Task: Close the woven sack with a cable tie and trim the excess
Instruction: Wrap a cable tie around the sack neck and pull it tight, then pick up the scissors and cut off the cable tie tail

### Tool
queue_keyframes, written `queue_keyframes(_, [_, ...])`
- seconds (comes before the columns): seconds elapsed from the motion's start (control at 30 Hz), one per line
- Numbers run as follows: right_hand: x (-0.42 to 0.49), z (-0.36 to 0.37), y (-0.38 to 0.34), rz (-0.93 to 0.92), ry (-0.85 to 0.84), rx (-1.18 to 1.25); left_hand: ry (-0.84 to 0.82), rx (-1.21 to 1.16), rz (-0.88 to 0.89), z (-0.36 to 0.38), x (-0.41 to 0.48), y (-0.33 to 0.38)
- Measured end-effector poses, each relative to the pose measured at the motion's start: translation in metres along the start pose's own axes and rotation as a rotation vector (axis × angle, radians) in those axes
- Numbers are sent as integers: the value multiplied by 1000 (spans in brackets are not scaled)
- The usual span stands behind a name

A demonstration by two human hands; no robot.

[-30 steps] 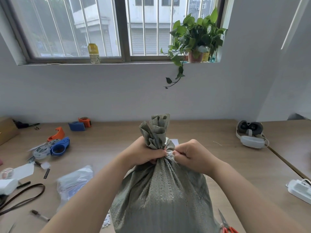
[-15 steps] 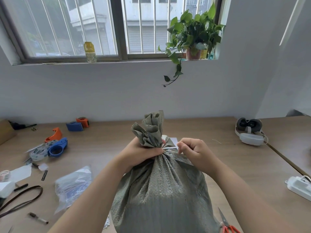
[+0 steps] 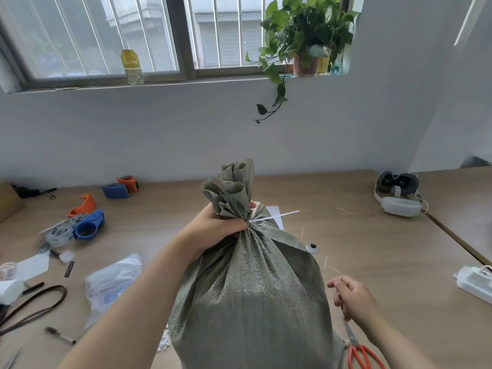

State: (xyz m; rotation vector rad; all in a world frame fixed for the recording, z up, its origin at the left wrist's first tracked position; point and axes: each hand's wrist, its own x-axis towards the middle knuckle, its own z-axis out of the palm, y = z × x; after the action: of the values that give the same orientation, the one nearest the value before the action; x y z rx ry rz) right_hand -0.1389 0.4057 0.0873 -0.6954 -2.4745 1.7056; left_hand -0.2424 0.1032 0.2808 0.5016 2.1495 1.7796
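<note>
A full grey-green woven sack (image 3: 250,294) stands upright on the wooden table in front of me. My left hand (image 3: 215,226) grips its gathered neck just below the ruffled top. A white cable tie (image 3: 274,217) is cinched round the neck, and its long free tail sticks out to the right. My right hand (image 3: 351,295) hovers low at the sack's right side with loosely curled fingers and holds nothing. Red-handled scissors (image 3: 359,351) lie on the table just below that hand, blades pointing toward it.
Tape dispensers (image 3: 87,225) and paper scraps lie at the left, with a clear plastic bag (image 3: 111,283) and a dark strap (image 3: 34,304). A headset (image 3: 398,194) sits at the back right and a white power adapter (image 3: 474,283) at the right edge.
My right hand has let go of the cable tie's tail at the neck and dropped down to the right, close above the scissors. The tail now sticks out free. The left hand keeps its grip.
</note>
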Motion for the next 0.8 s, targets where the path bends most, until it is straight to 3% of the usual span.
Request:
queue_keyframes(0.27, [-1,3,141,279,47,-370,18,7,9,4,7,-4])
queue_keyframes(0.5, [6,7,186,493,-8,-314,29,0,15,5,9,-6])
queue_keyframes(0.57, [22,10,222,477,34,-365,32,-2,26,6,9,-6])
queue_keyframes(0.67, [21,10,208,533,-105,-417,21,2,43,6,9,-5])
queue_keyframes(0.8, [2,9,165,439,-16,-439,27,-14,57,7,11,-7])
